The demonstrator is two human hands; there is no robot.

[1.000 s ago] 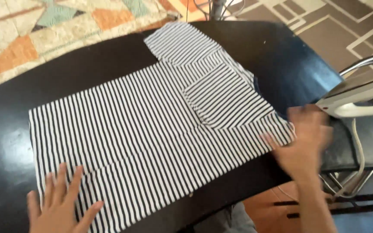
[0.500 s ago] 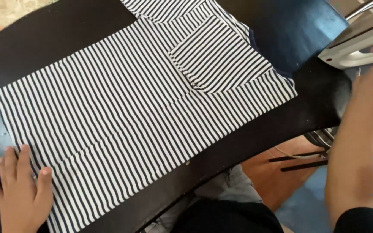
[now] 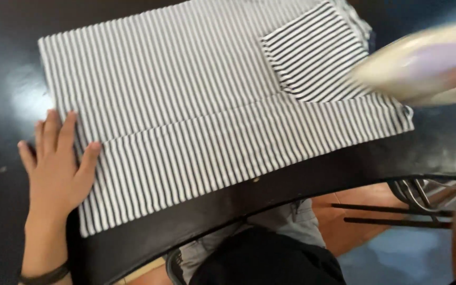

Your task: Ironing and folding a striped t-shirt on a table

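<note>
The dark tabletop (image 3: 6,84) fills most of the view, its curved near edge running from lower left up to the right, where it passes above a metal wire frame (image 3: 423,192) standing on the orange floor. Bare dark surface shows along the left side, in a narrow strip along the near edge, and at the far right corner.

A black-and-white striped shirt (image 3: 196,116) lies flat and folded on the tabletop, covering its middle. The shirt's left edge runs straight from far to near, with open tabletop beside it. Its near edge runs just inside the tabletop's near edge, closest at the right corner. A long fold line crosses the shirt from left to right. A folded-in sleeve (image 3: 312,53) with stripes at a different angle lies on the far right part.

A blurred pale iron (image 3: 423,66) hangs over the shirt's right end, overlapping the sleeve's right edge. The right hand is hidden behind the blur, so its grip cannot be told; only a forearm shows at the right border.

The left hand (image 3: 56,169) lies flat, palm down, fingers (image 3: 67,132) spread wide, at the shirt's near-left part. Its thumb and first fingers rest on the striped cloth; the outer fingers rest on bare tabletop. A dark band (image 3: 43,275) circles the wrist.
</note>
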